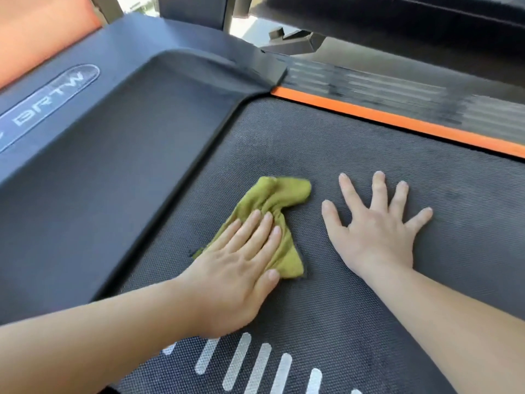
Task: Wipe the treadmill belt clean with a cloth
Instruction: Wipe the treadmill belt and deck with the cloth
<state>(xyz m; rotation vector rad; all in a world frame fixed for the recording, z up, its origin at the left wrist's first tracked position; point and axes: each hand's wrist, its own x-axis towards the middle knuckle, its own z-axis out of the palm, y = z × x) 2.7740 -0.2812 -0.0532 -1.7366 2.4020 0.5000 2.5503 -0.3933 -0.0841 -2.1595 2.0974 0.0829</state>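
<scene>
The dark textured treadmill belt (326,143) fills the middle and right of the head view. A crumpled olive-green cloth (272,200) lies on it near the front motor cover. My left hand (235,263) presses flat on the cloth's near half with straight fingers, thumb beside the cloth's lower corner. My right hand (375,223) rests flat on the bare belt just right of the cloth, fingers spread wide, not touching the cloth.
The dark motor cover (119,143) with a logo badge (51,100) borders the belt on the left. An orange strip (397,120) and a ribbed side rail (397,89) run along the far edge. White stripe markings (255,362) sit on the belt near me.
</scene>
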